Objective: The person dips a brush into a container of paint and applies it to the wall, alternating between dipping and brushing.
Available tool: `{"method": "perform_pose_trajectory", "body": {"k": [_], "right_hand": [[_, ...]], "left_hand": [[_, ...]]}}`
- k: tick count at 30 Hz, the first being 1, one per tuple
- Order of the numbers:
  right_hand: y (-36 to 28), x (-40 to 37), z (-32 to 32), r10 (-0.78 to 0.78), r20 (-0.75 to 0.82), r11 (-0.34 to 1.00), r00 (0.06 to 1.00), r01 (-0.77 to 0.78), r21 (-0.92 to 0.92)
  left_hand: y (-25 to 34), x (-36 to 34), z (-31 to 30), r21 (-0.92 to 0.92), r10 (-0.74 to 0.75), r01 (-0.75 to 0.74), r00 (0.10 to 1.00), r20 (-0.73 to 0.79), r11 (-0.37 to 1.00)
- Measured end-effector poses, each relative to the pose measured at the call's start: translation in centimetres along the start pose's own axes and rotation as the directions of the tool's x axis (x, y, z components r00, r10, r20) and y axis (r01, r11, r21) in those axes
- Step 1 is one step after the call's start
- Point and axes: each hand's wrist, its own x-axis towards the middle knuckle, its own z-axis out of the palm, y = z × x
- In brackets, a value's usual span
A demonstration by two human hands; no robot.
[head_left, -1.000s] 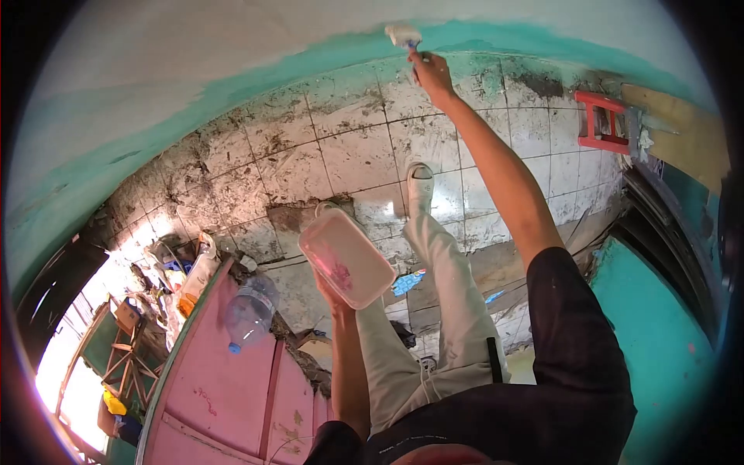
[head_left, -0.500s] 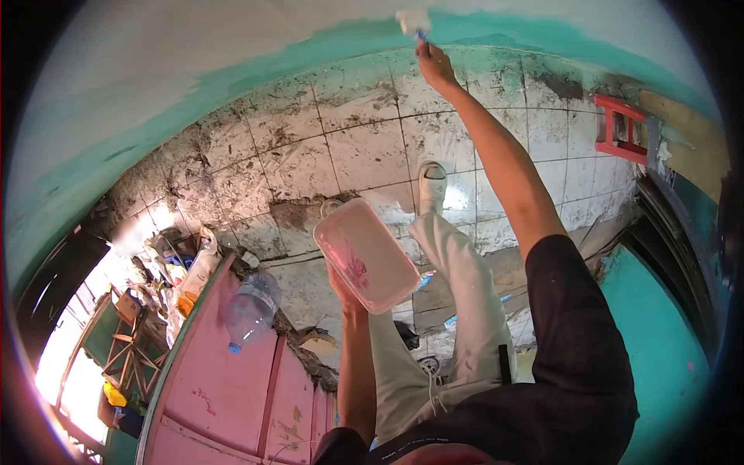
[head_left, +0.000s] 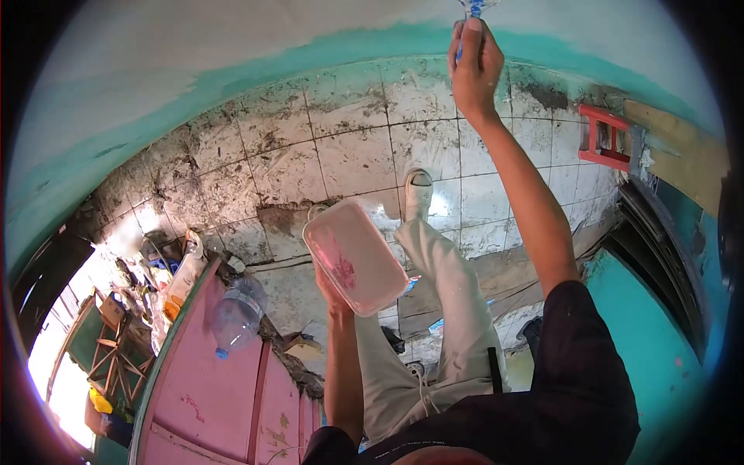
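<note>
My left hand (head_left: 328, 293) holds a rectangular pale plastic tub (head_left: 372, 267) from its left side, mostly hidden under it. Pink stains mark the tub's inside, which holds a whitish layer. My right hand (head_left: 475, 66) is closed round the blue handle of a paint tool (head_left: 474, 9) at the top, against the wall. The tool's head is mostly cut off by the frame edge. The wall (head_left: 310, 54) is whitish above and turquoise lower down.
A pink panel (head_left: 209, 372) with a clear plastic bottle (head_left: 240, 314) on it is at lower left, beside mixed clutter (head_left: 174, 287). A red stool (head_left: 604, 138) stands at right, above a turquoise panel (head_left: 643, 310). Dirty white tiles (head_left: 349, 163) cover the floor.
My right hand has moved right and up with the paint tool, whose head is now mostly out of frame. My left hand and the tub appear slightly further left as the view shifts.
</note>
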Motion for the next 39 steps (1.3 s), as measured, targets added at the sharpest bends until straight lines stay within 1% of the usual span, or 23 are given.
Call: {"method": "perform_pose_trajectory", "body": {"k": [2, 3, 5, 6, 7, 8, 12, 14, 16, 18, 22, 24, 25, 27, 28, 30, 31, 33, 34, 35, 36, 37, 39], "right_hand": [[5.6, 0.4, 0.9, 0.078, -0.011, 0.993, 0.997, -0.078, -0.086], [10.1, 0.2, 0.8, 0.168, 0.089, 0.982, 0.982, -0.159, -0.097], [19.7, -1.3, 0.4, 0.298, 0.128, 0.950, 0.946, -0.280, -0.141], [21.7, -2.4, 0.1, 0.289, 0.124, 0.952, 0.949, -0.272, -0.136], [23.2, -2.8, -0.2, 0.597, 0.090, 0.779, 0.797, -0.549, -0.302], [23.0, -2.1, 0.4, 0.827, 0.009, 0.508, 0.562, -0.740, -0.440], [18.1, -0.6, -1.0, 0.812, -0.015, 0.558, 0.583, -0.784, -0.273], [12.2, 1.5, -1.4, 0.702, 0.103, 0.711, 0.705, -0.684, -0.165], [6.6, 3.0, -1.8, 0.672, 0.067, 0.735, 0.737, -0.653, -0.182], [-0.3, 3.8, -1.8, 0.661, 0.061, 0.746, 0.747, -0.648, -0.152], [-12.6, 4.2, -3.1, 0.517, 0.076, 0.853, 0.853, -0.506, -0.128], [-16.0, 3.8, -3.9, 0.170, 0.054, 0.981, 0.984, -0.164, -0.102], [-15.9, 3.8, -4.1, 0.173, 0.051, 0.981, 0.984, -0.168, -0.093], [-13.7, 4.2, -3.8, -0.016, -0.023, 0.999, 1.000, 0.014, -0.044], [-10.1, 4.3, -3.0, -0.042, -0.057, 0.980, 0.998, 0.030, -0.196], [-0.5, 3.9, -2.0, 0.204, 0.120, 0.923, 0.972, -0.151, -0.353], [2.7, 3.3, -1.4, 0.205, 0.111, 0.860, 0.972, -0.125, -0.495], [8.7, 1.8, -0.9, 0.416, 0.140, 0.774, 0.898, -0.269, -0.573], [10.2, 1.2, 0.3, 0.413, 0.138, 0.778, 0.900, -0.269, -0.568], [11.1, 0.6, 0.9, 0.642, 0.041, 0.643, 0.766, -0.508, -0.574], [11.0, 0.5, 0.5, 0.819, -0.063, 0.445, 0.570, -0.702, -0.556], [10.7, 0.6, -0.5, 0.815, -0.079, 0.436, 0.573, -0.699, -0.567], [7.9, 1.7, -0.7, 0.605, 0.037, 0.628, 0.796, -0.448, -0.637]], "left_hand": [[0.0, 0.2, -1.2, 0.049, 0.008, -0.008, 1.000, 0.012, 0.999], [-0.1, 0.1, -2.2, 0.057, 0.003, -0.003, 1.000, 0.007, 0.998], [-0.3, 0.4, -3.9, 0.072, -0.003, -0.002, 0.998, 0.069, 0.997], [-0.2, 0.3, -3.1, 0.075, 0.001, -0.007, 0.997, 0.077, 0.997], [-0.1, 0.0, -1.4, 0.077, -0.005, 0.003, 1.000, 0.024, 0.997], [0.1, 0.0, -0.5, 0.077, -0.002, 0.004, 1.000, -0.030, 0.997], [0.6, -0.7, -0.7, 0.079, -0.051, 0.051, 0.999, -0.005, 0.996], [0.7, -0.9, 0.8, 0.004, -0.036, 0.035, 0.997, 0.064, 0.999], [0.6, -1.6, 1.8, -0.011, -0.029, 0.030, 0.993, 0.110, 0.999], [0.0, -1.6, 1.0, -0.033, -0.098, 0.105, 0.980, 0.171, 0.994], [0.2, -2.9, 4.0, -0.021, -0.124, 0.131, 0.971, 0.205, 0.991], [0.5, -3.4, 4.2, 0.000, -0.172, 0.175, 0.966, 0.195, 0.985], [0.7, -3.7, 4.5, 0.008, -0.169, 0.170, 0.967, 0.190, 0.985], [1.1, -4.1, 6.1, -0.008, -0.155, 0.159, 0.970, 0.187, 0.987], [1.5, -4.4, 6.4, 0.004, -0.150, 0.152, 0.972, 0.183, 0.988], [1.8, -4.9, 6.7, -0.067, -0.167, 0.187, 0.959, 0.231, 0.980], [1.8, -5.0, 6.6, -0.053, -0.162, 0.178, 0.960, 0.229, 0.983], [2.2, -5.3, 5.7, 0.202, -0.023, 0.015, 0.999, 0.041, 0.979], [2.8, -4.9, 3.6, 0.207, -0.019, 0.010, 0.999, 0.044, 0.978], [3.2, -4.4, 0.4, 0.182, -0.069, 0.040, 0.985, 0.156, 0.983], [3.4, -4.6, 2.0, 0.154, -0.121, 0.081, 0.956, 0.269, 0.985], [3.4, -5.4, 3.8, 0.159, -0.157, 0.131, 0.975, 0.158, 0.979], [3.6, -5.0, 3.1, 0.206, -0.128, 0.097, 0.981, 0.143, 0.974]]}}
